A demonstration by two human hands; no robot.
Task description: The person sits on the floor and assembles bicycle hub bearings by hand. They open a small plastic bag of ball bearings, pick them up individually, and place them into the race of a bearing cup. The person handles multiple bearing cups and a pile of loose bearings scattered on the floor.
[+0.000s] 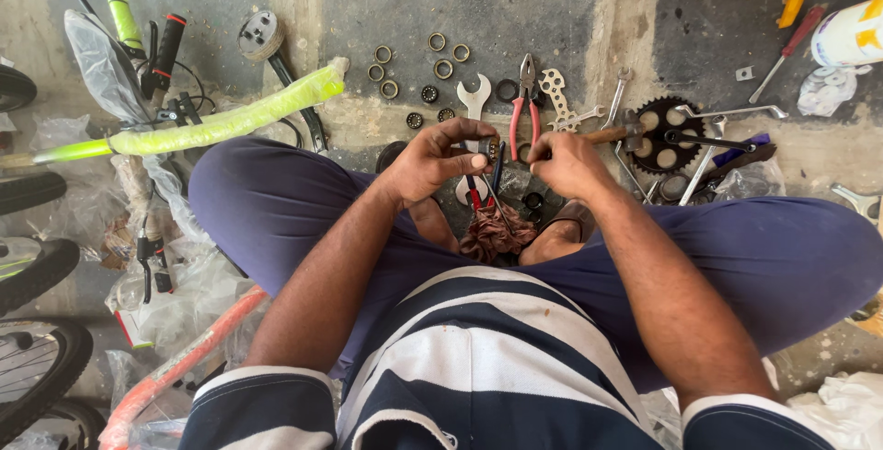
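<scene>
While closed, both hands (501, 160) on small part (490, 149)

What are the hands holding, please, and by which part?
The left hand pinches a small dark part by its edge; the right hand is closed beside it, its hold unclear.

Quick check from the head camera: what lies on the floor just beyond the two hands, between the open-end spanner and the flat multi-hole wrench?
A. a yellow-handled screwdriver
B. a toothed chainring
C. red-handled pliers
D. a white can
C: the red-handled pliers lie on the floor just past the left hand and right hand, with the open-end spanner on one side and the multi-hole wrench on the other.
</scene>
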